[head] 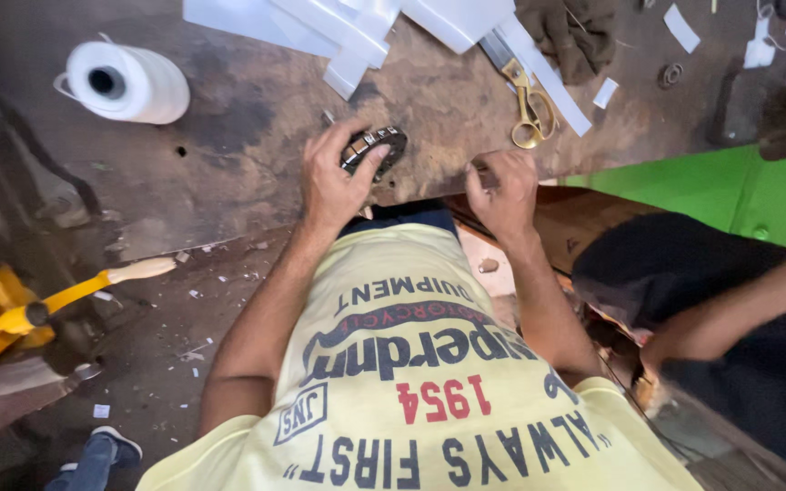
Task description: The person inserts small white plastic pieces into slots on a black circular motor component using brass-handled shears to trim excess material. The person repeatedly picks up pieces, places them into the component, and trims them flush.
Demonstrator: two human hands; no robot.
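two hands work at the bench edge: the left hand clamps its fingers on a dark roller bearing, while the right hand pinches something small; seating it likely needs careful alignment.

1. The worktable is dark brown, stained and blotched.
2. The roll of string is white.
3. The plastic strips are white.
4. The scissors have brass-yellow handles.
5. The ring-shaped part is black with silvery segments.
6. The shirt is pale yellow with navy and red print.
7. The panel is bright green.
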